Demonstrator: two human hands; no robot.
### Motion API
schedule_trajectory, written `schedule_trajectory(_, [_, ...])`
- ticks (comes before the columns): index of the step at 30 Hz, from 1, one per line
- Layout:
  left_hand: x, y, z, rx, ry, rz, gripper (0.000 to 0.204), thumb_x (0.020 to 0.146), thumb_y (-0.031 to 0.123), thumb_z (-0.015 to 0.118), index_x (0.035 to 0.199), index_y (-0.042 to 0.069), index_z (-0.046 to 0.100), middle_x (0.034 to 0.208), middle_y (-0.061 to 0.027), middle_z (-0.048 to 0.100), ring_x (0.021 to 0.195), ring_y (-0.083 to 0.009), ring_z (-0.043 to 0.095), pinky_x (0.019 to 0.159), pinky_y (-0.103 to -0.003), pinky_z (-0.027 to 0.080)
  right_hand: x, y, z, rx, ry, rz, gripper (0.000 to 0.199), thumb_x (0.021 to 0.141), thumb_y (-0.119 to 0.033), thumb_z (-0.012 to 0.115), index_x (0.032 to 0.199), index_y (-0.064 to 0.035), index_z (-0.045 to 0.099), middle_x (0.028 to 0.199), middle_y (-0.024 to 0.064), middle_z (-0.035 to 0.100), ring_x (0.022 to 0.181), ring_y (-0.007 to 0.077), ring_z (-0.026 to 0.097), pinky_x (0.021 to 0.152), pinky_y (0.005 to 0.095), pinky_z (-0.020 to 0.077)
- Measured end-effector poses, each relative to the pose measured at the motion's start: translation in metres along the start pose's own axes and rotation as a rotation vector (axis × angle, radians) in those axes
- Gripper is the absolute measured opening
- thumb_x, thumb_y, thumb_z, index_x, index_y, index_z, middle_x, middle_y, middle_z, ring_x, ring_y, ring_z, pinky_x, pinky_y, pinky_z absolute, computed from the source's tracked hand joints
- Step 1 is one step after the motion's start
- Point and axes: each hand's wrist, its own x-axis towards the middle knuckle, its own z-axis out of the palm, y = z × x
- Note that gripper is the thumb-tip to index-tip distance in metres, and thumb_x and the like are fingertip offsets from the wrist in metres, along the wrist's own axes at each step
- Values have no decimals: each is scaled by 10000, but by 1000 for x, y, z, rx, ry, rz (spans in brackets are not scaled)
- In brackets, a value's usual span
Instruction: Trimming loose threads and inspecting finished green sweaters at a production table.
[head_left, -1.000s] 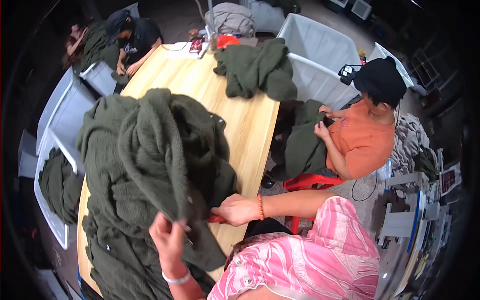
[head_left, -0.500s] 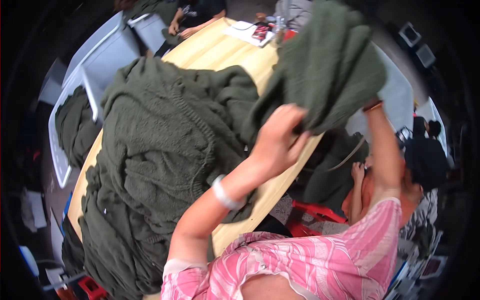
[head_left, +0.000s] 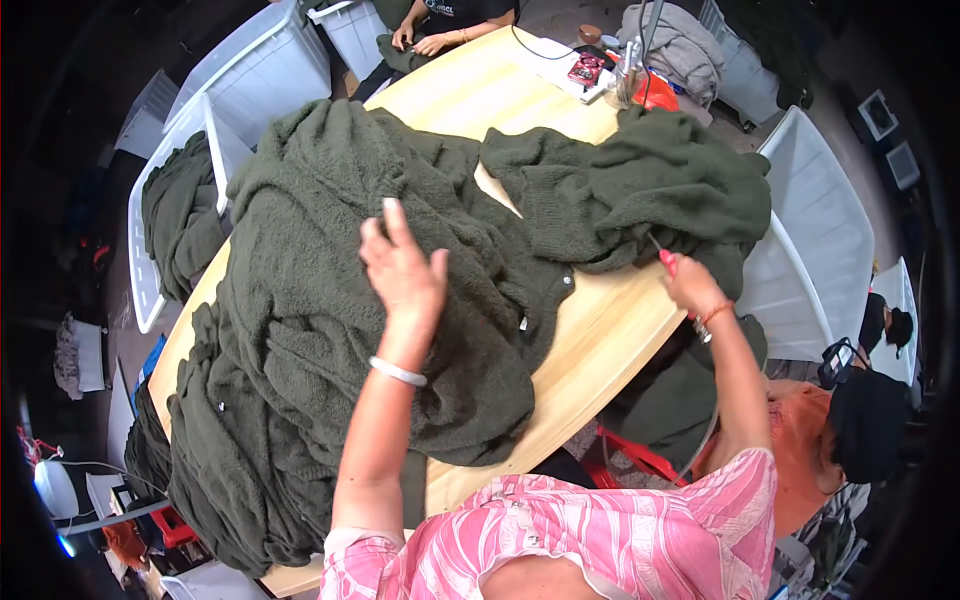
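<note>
A large heap of dark green knitted garments (head_left: 300, 230) covers the left and middle of the wooden table (head_left: 600, 325). Over this heap is my left hand (head_left: 405, 270), its fingers apart and nothing in it. Another dark green knitted garment (head_left: 680, 180) lies bunched on the right side of the table. At its near edge my right hand (head_left: 695, 287) is closed around a small pink-handled tool (head_left: 667, 262) with a thin metal tip. The tip points at the garment's folds; whether it touches them I cannot tell.
Grey-white bins stand at the left (head_left: 265, 75) and right (head_left: 815, 230) of the table. At the far end a person's hands (head_left: 430, 43) handle green fabric, near a power strip (head_left: 575, 75). Another person in orange (head_left: 805, 455) sits close at the right, by a red stool (head_left: 640, 455).
The garment that was lifted at the right now lies on the table. My left hand has moved left over the heap; my right hand has come down, and the pink-handled tool now shows.
</note>
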Motion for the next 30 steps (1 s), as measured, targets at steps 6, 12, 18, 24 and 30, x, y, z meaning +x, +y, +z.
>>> schedule_trajectory(6, [47, -64, -15, -22, 35, -67, 540, 853, 185, 698, 1346, 67, 512, 1070, -199, 596, 923, -387, 622, 827, -443, 521, -67, -68, 13, 67, 26, -103, 387, 899, -237, 620, 1243, -82, 534, 965, 246, 674, 954, 438, 636, 851, 515, 497])
schedule_trajectory(12, [14, -84, -119, -1763, 102, -481, 309, 998, 129, 542, 1275, -8, 519, 1063, -87, 664, 860, -195, 675, 766, -321, 557, -94, -104, -2, 131, 98, -334, 428, 906, -210, 624, 1286, -69, 486, 875, 271, 656, 863, 462, 627, 765, 521, 494])
schedule_trajectory(18, [-162, -76, -184, -1767, -221, -640, 317, 986, 147, 527, 1279, 54, 450, 1011, -94, 647, 659, -151, 644, 450, -239, 506, -126, -151, 7, 195, 117, -504, 417, 907, -193, 629, 1283, -67, 500, 881, 228, 669, 837, 425, 644, 741, 485, 509])
schedule_trajectory(24, [-280, -103, -127, -1400, -605, -769, 203, 907, 74, 664, 1022, 49, 498, 800, -31, 554, 614, -144, 543, 575, -250, 455, -143, -214, 18, 168, -13, -645, 437, 895, -181, 646, 1296, -89, 496, 873, 191, 673, 817, 412, 650, 717, 478, 518])
schedule_trajectory(30, [-195, -68, -162, -454, -19, 157, 650, 658, 137, 887, 1189, 17, 532, 1117, -180, 549, 1032, -355, 551, 873, -433, 475, -157, -225, 27, 166, -36, -577, 417, 909, -220, 616, 1290, -113, 487, 866, 207, 684, 828, 424, 658, 747, 507, 518])
